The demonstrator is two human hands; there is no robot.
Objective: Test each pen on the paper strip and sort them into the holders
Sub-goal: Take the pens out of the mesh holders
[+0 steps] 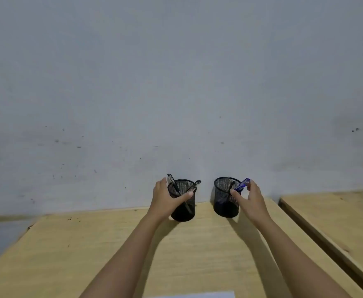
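Observation:
Two black mesh holders stand at the far edge of the wooden table against the wall. My left hand [165, 200] grips the left holder [184, 208] around its side; two black pens [173, 183] lean in it. My right hand [250, 200] pinches a blue pen [241, 186] that sticks out of the right holder [224, 205], thumb and fingers curled on its upper end. A white paper edge [197, 295] shows at the bottom of the frame.
The wooden table [111, 254] ends at a grey wall [176, 82]. A second wooden table [337, 222] stands to the right across a narrow gap. A gap with floor shows at the left.

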